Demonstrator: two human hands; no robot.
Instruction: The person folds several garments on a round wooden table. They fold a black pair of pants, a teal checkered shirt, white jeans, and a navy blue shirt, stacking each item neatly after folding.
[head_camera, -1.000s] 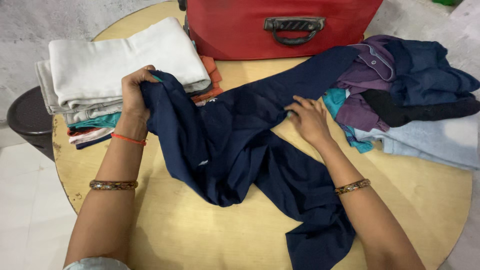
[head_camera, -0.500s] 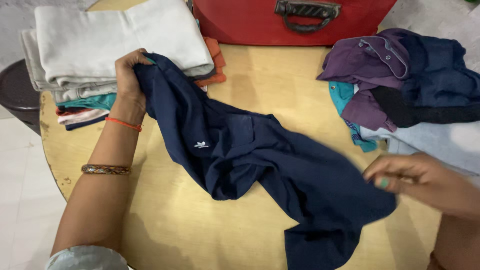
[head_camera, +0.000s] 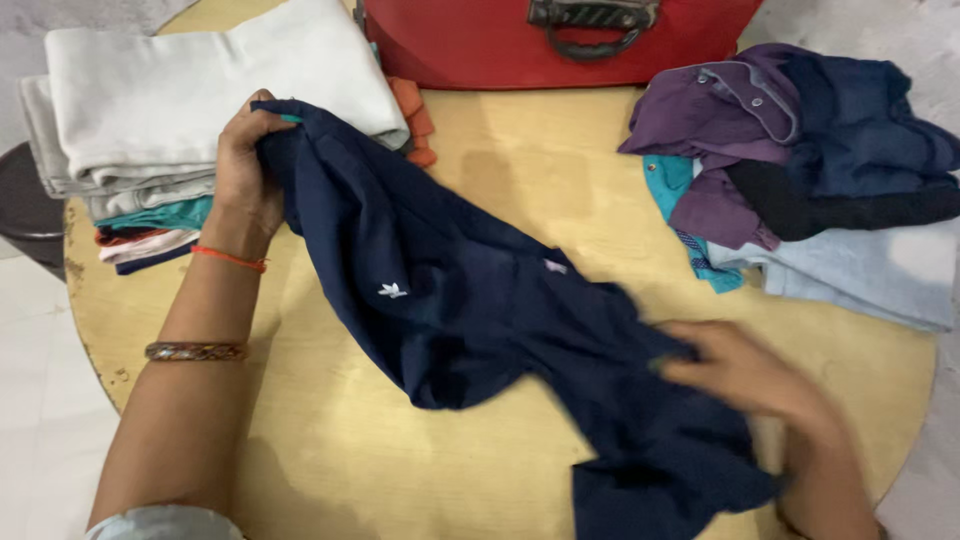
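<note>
A dark navy garment with a small white emblem lies spread diagonally across the round wooden table. My left hand grips its upper end near the stack of folded clothes. My right hand, blurred by motion, lies on the garment's lower right part, fingers spread; whether it grips the cloth I cannot tell.
A stack of folded clothes, white on top, sits at the table's back left. A red case with a dark handle stands at the back. A loose pile of purple, navy, teal and pale blue clothes fills the right side.
My right hand has gone from the garment's middle out to the right, then back onto its lower part. The garment has been pulled clear of the pile and lies flatter. My left hand kept its grip.
</note>
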